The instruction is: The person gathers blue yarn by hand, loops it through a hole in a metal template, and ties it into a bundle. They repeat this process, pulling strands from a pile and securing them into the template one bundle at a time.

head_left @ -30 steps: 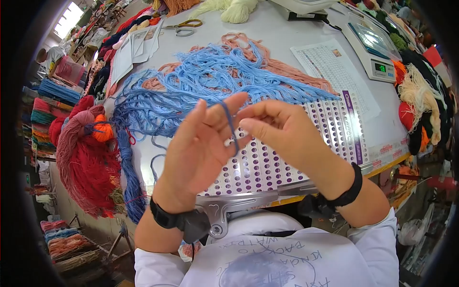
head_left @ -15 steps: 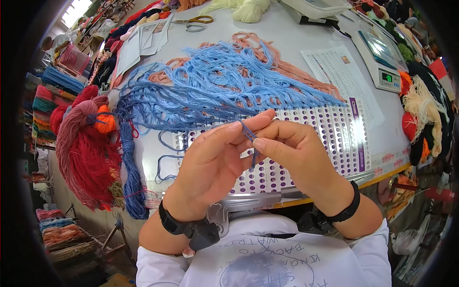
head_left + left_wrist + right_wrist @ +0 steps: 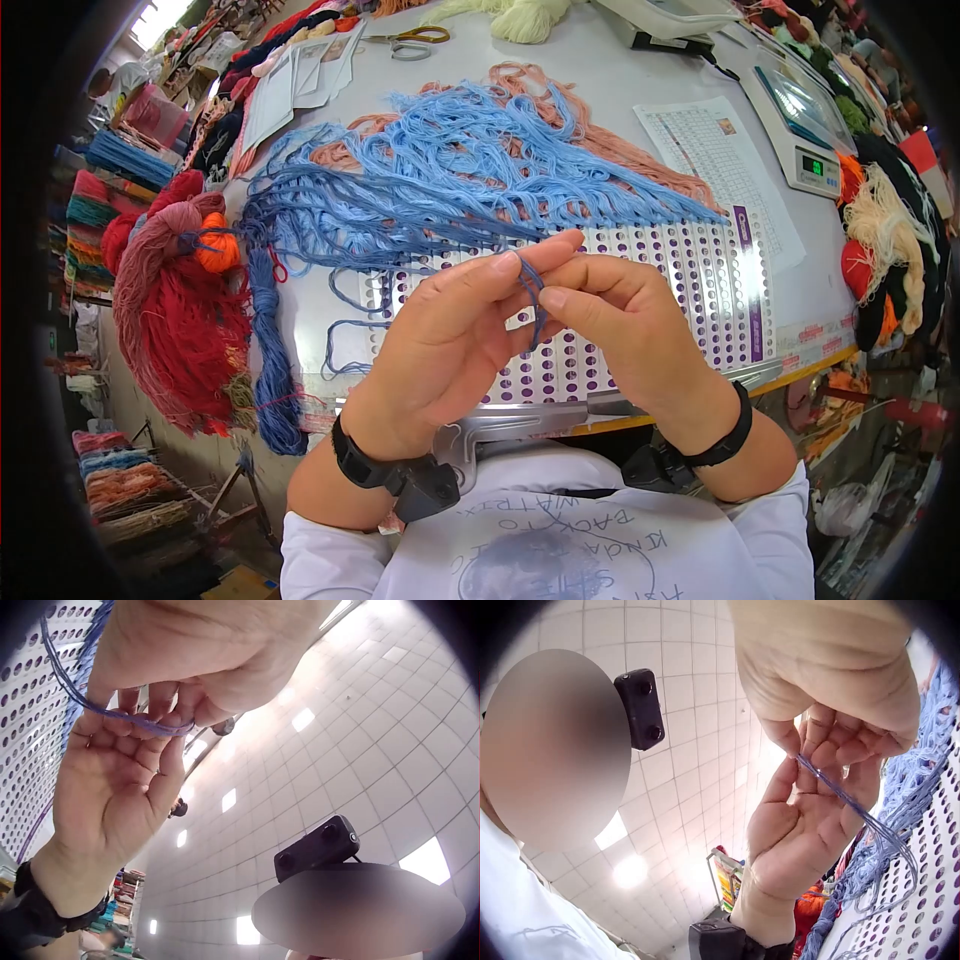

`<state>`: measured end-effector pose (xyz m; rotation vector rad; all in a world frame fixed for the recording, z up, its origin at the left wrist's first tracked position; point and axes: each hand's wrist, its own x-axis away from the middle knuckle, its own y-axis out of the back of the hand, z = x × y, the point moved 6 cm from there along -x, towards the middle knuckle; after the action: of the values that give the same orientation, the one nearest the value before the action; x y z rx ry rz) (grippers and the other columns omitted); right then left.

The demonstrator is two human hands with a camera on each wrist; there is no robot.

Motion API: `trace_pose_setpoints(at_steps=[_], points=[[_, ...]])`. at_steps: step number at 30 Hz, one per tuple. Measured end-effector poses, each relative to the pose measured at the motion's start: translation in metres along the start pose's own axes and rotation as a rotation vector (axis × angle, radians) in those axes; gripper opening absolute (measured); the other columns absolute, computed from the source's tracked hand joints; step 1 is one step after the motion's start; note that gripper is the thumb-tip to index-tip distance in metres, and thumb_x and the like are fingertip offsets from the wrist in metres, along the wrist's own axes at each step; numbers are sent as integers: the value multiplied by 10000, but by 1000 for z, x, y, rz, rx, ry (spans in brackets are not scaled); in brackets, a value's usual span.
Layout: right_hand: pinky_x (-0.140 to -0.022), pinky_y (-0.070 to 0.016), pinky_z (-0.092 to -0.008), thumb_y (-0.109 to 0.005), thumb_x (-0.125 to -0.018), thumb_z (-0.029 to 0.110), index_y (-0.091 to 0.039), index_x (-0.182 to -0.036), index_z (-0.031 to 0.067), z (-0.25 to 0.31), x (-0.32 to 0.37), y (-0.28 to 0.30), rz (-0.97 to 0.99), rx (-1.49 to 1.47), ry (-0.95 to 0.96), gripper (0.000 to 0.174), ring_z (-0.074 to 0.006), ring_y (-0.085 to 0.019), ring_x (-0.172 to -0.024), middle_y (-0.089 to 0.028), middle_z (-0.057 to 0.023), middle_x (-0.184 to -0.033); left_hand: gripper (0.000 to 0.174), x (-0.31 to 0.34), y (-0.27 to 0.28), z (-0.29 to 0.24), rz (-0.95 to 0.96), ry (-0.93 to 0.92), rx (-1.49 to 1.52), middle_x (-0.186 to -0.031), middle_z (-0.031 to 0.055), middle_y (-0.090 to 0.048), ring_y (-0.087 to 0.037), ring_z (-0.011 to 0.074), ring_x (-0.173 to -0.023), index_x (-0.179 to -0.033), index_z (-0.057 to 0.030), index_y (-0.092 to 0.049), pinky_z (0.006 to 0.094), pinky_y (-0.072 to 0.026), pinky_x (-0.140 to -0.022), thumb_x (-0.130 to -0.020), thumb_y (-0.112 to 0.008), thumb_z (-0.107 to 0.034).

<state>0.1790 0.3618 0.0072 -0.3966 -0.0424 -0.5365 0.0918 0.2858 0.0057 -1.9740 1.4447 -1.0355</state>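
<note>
Dark blue yarn strands (image 3: 536,290) run between the two hands above the perforated board (image 3: 690,290). The left hand (image 3: 455,335) is palm up, the strands lying across its fingers near the thumb tip. Thumb and index finger of the right hand (image 3: 635,325) pinch the strands. In the left wrist view the yarn (image 3: 135,720) forms a curve reaching the pinching fingertips. From there, in the right wrist view, the strands (image 3: 855,806) trail down over the board. Behind the hands lies a heap of light blue yarn (image 3: 470,150), with darker blue strands (image 3: 350,205) along its near side.
Scissors (image 3: 420,38) and papers (image 3: 300,75) lie at the back left. To the right are a printed chart (image 3: 700,150) and a digital scale (image 3: 805,140). Red yarn (image 3: 195,330) and a blue skein (image 3: 270,350) hang off the left edge. A metal bracket (image 3: 500,425) is at the near edge.
Both hands have moved down and slightly right in the head view and come closer together. The loop that stood round the left fingers is now drawn between the hands, pinched by the right.
</note>
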Motion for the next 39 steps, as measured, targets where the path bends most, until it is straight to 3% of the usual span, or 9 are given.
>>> trace_pose_setpoints(at_steps=[16,20,22,23,27,30,32,33,39], points=[[-709,-463,-281,-561,-865,89,-628,-875,9,10,-2,17,24,281,145,105,-112,-563,-739,-587,-29,-773,432,-4,5,-1,-36,-4,-242,-1319,134,-479,-501,195,-1154,-1227,10,-513,379,-412,-949,-952,-415,-307],[-704,-429,-312,-483,-930,216,-585,-977,33,45,26,153,0,-668,-27,215,-113,-501,-647,-457,0,-642,434,1,49,-50,-98,-147,-320,-1195,146,-570,-562,232,-1096,-1212,16,-500,334,-456,-914,-941,-421,-314],[-584,-395,-234,-483,-927,113,-557,-896,42,126,74,245,-312,-546,320,107,-89,-419,-562,-395,30,-614,316,13,93,-85,-60,-245,-128,-1107,128,-603,-614,214,-968,-1150,-2,-529,349,-506,-843,-945,-432,-222],[-479,-305,-203,-482,-929,81,-535,-872,30,164,119,290,-934,-314,434,94,-72,-282,-475,-293,45,-585,249,17,100,-99,-140,-302,-101,-1002,93,-617,-615,185,-879,-1095,-11,-550,338,-512,-821,-928,-467,-175],[-397,-191,-191,-470,-943,136,-528,-891,45,260,228,409,-923,10,679,119,-55,-217,-437,-229,39,-556,232,-2,99,-88,-128,-302,-71,-910,84,-619,-609,165,-754,-1071,-12,-562,314,-521,-743,-909,-487,-159],[-372,-178,-162,-506,-921,171,-501,-1253,27,213,133,276,-977,270,537,362,-2,-245,-452,-328,72,-617,321,-40,65,-33,-106,-28,-221,-854,63,-624,-611,148,-705,-1143,28,-521,282,-510,-691,-869,-519,-140],[-402,-190,-142,-545,-896,254,-608,-1101,42,139,65,240,-827,406,313,301,0,-298,-510,-355,90,-668,348,-60,57,2,-87,133,-379,-780,35,-593,-581,112,-621,-1177,39,-481,245,-495,-625,-876,-512,-134],[-442,-309,-200,-553,-877,281,-619,-1052,30,111,36,213,-476,786,359,313,-41,-335,-510,-384,69,-639,350,-68,57,14,-95,171,-467,-771,28,-584,-569,109,-607,-1191,31,-474,244,-494,-611,-892,-492,-148],[-447,-350,-197,-638,-812,214,-681,-835,32,-26,-49,122,-317,685,-42,189,-47,-460,-496,-577,8,-623,297,-88,51,35,-144,241,-702,-697,26,-556,-536,101,-526,-1118,28,-481,226,-455,-508,-886,-474,-158]])
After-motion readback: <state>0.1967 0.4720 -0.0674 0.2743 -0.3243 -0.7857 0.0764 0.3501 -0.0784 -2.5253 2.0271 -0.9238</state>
